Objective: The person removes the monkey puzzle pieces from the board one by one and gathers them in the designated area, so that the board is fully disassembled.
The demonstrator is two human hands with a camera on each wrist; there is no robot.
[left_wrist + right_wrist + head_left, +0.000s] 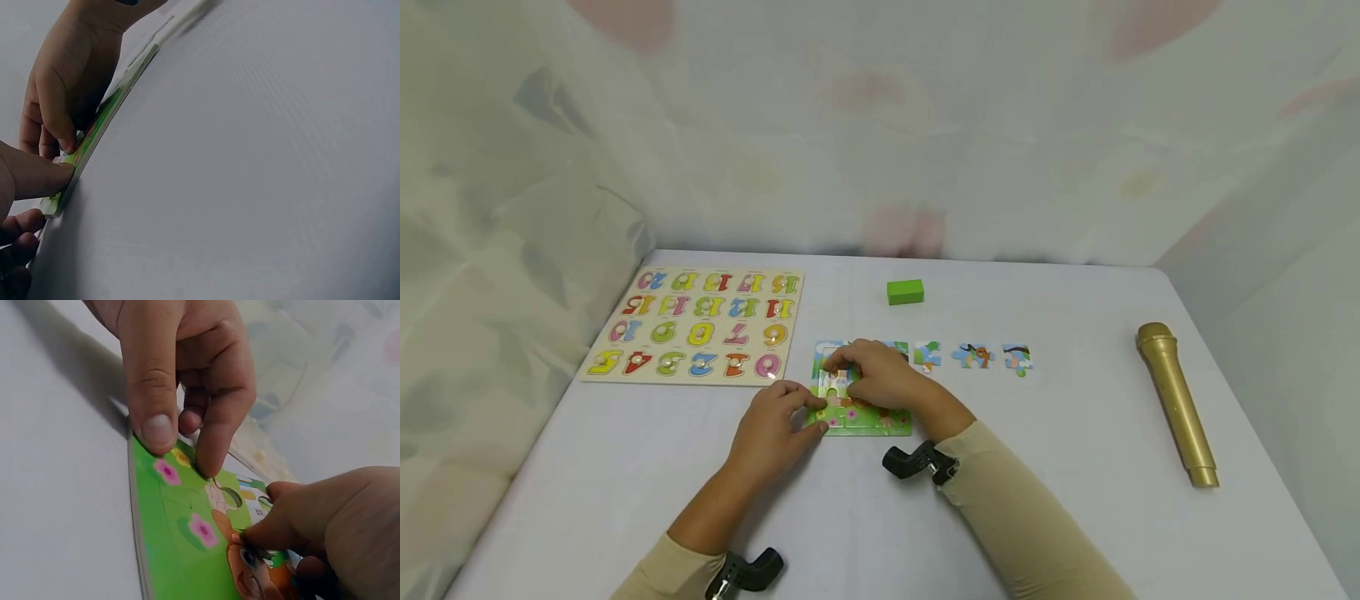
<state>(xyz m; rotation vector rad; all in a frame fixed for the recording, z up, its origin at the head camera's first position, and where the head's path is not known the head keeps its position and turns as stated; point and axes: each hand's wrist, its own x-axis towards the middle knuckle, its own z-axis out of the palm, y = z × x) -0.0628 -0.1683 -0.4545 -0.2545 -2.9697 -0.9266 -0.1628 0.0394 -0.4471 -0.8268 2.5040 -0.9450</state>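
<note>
A picture puzzle board (880, 421) with green grass and flowers lies under both hands. My left hand (772, 433) is at its left edge; in the right wrist view its thumb (157, 431) and index fingertip press on the green part (181, 562). Reaching over from the right, my right hand (891, 383) has thumb and index finger bent around a small picture piece (837, 379) at the board's left side. The right wrist view shows that thumb (275, 528) touching the picture beside a curved gap; the other fingers are partly hidden.
Three loose puzzle pieces (973, 356) lie in a row right of the board. A number board (685, 321) is at the left, a green block (906, 292) behind, and a gold microphone-shaped object (1177, 404) at the far right.
</note>
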